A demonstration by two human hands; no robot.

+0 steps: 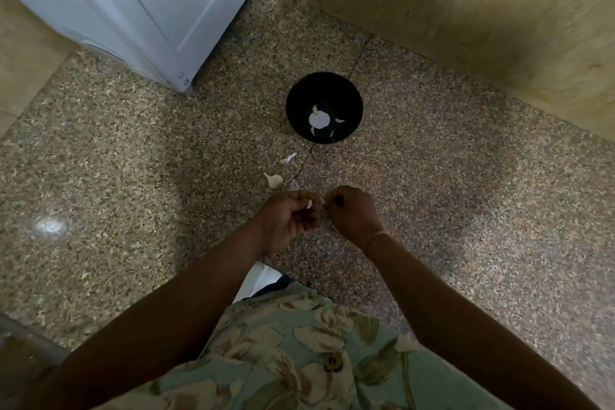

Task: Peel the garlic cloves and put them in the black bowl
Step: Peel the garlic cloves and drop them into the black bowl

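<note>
Speckled floor [133,160] | left hand [288,218] pinches garlic clove [309,204] | black bowl [349,100] beyond

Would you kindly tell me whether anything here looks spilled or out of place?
Only minor litter: scraps of skin lie loose on the floor just short of the bowl, beside a garlic piece. The bowl stands upright with cloves inside; nothing looks spilled or broken.
</note>
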